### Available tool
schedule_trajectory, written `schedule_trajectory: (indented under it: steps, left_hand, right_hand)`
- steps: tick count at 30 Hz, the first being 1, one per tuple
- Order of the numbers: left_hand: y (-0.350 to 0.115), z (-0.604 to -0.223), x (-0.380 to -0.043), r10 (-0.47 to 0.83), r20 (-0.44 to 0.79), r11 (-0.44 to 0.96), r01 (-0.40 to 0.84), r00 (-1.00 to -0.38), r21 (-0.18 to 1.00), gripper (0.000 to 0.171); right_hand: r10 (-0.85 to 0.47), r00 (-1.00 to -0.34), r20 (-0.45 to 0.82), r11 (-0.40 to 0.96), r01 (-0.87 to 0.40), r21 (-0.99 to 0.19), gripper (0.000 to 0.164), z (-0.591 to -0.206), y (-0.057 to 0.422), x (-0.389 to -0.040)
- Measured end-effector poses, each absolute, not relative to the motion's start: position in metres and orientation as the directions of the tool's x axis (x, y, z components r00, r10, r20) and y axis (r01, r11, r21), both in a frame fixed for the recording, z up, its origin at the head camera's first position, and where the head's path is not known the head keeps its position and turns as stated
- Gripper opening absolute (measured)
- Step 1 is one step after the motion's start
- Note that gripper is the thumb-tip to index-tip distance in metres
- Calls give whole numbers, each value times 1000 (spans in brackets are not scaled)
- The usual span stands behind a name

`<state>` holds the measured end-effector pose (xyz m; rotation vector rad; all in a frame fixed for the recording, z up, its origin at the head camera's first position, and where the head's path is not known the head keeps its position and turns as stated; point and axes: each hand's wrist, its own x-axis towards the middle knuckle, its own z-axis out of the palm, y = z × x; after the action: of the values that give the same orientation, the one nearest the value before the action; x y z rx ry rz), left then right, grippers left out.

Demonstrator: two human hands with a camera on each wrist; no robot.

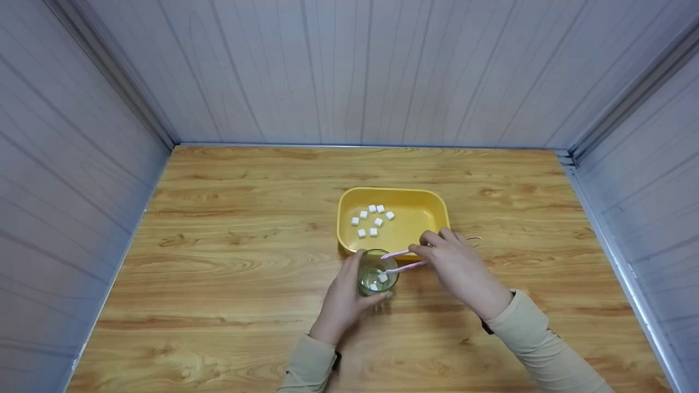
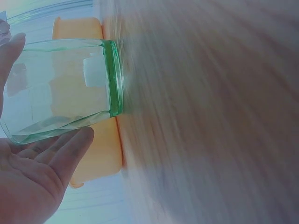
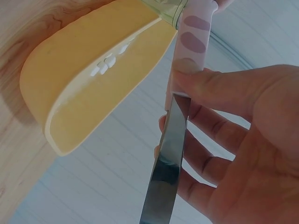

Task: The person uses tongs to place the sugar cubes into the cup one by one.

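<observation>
Gripping, left side: left hand (image 1: 344,292) has thumb and fingers round a clear, green-tinted glass (image 1: 369,266).
Glass: upright, just beside the near long side of the tray; can't tell if the base touches the worktop (image 1: 218,278).
Glass contents: 2 white cubes (image 1: 373,286) visible in head view, low in the glass; 1 shows right by the lower tong tip, contact unclear.
Right hand (image 1: 458,270): pinching pink-and-metal tongs (image 1: 408,267) between thumb and fingers; metal bend sticks out behind the hand.
Tong tips: 2, spread apart, over the glass mouth.
Tray (image 1: 412,218): yellow, rounded corners, flat on the worktop.
Tray contents: 8 loose white cubes (image 1: 378,222), all toward the left half, 2 at the far side nearly touching.
</observation>
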<state>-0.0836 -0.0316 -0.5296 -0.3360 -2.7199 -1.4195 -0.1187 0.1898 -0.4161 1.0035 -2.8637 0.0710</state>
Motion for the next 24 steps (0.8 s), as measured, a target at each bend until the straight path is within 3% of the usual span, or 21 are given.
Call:
schedule_trajectory:
  steps: [24]
  left_hand:
    - [-32,-528,-83,174,128,556,205,-976,806,98]
  right_hand:
    - [-614,-780,122,783,-622,-32,49,-418,186,-120]
